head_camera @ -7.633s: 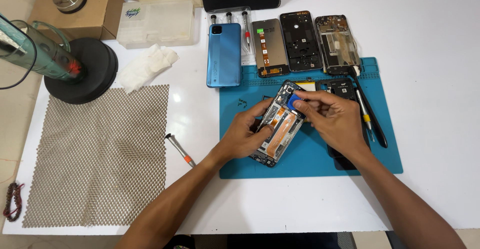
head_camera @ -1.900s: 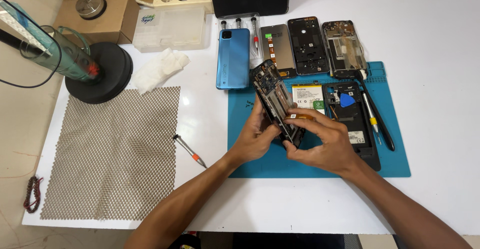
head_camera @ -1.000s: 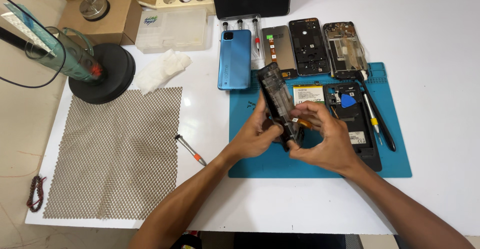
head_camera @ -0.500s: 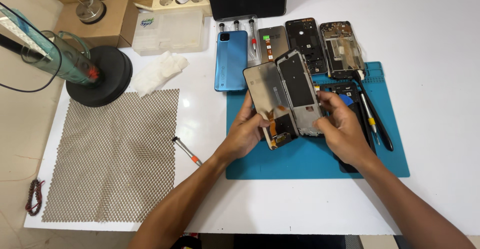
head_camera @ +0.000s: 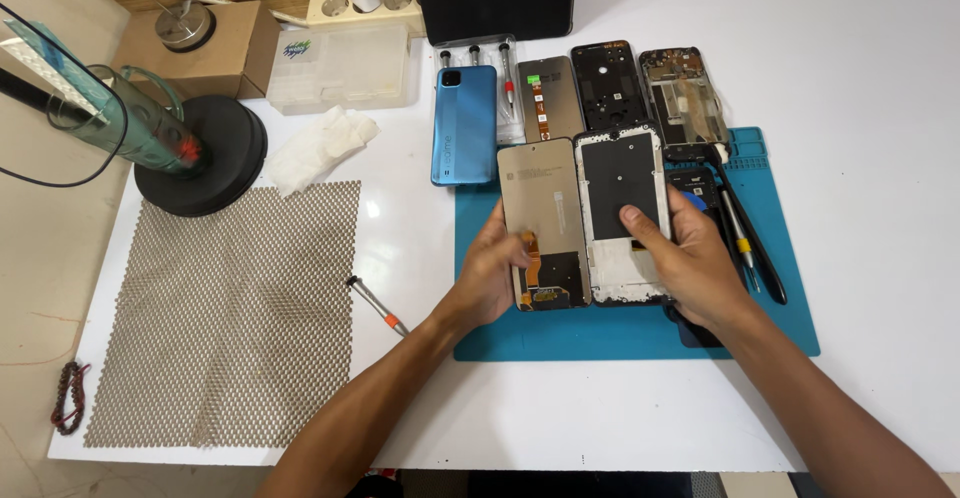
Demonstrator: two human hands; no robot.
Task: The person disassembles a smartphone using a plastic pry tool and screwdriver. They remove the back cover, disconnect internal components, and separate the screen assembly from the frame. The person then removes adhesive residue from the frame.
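Display panel: the left hand [head_camera: 497,270] holds a thin tan-backed screen panel [head_camera: 541,220] at its lower left edge, just left of the frame's centre, above the blue work mat [head_camera: 640,333].
Phone frame: the right hand [head_camera: 690,258] holds a white-rimmed phone frame [head_camera: 620,213] with a dark plate, edge to edge with the panel on its right.
Handling, panel: judged light, stiff, thin and brittle; the orange flex cable [head_camera: 531,255] on its lower back looks easy to tear. Best taken by the long edges, clear of the cable.
Handling, frame: judged light and rigid, a little springy; its rim is the safe hold.
Left hand pose: fingers curled around the panel's edge, thumb on its back near the cable, forearm entering from the lower left.
Right hand pose: closed on the frame, thumb flat on the dark plate, fingers behind, forearm entering from the lower right.
Nearby: a blue phone back [head_camera: 463,123] in the upper centre; a screwdriver [head_camera: 377,306] on the table, left of the mat.
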